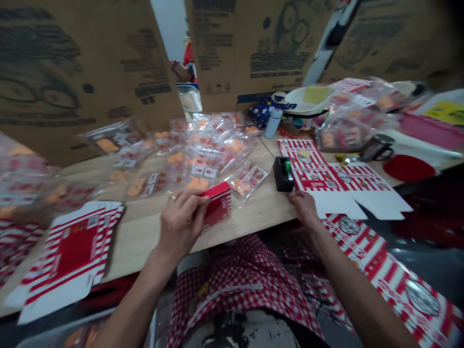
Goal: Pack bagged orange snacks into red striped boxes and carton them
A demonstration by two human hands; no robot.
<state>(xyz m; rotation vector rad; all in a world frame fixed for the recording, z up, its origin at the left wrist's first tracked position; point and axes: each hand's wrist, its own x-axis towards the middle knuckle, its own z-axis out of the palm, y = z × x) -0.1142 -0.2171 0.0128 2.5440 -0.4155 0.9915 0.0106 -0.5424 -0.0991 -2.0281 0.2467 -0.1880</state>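
While a flat striped carton point(68, 256) is lying at the left edge of the wooden table point(145, 246), a small red box point(216, 205) is held in the left hand point(181, 222), with the fingers curled closely around its end and a ring point(172, 196) seen on one finger. Behind them, many plastic bags point(192, 159) of orange pieces are spread. A black tape dispenser point(283, 174) is placed just beside the right hand point(305, 208), whose fingers are pressed together on the edge of a striped sheet point(348, 179); whether the sheet is pinched cannot be told. The printing on the carton and sheet is too blurred to be read.
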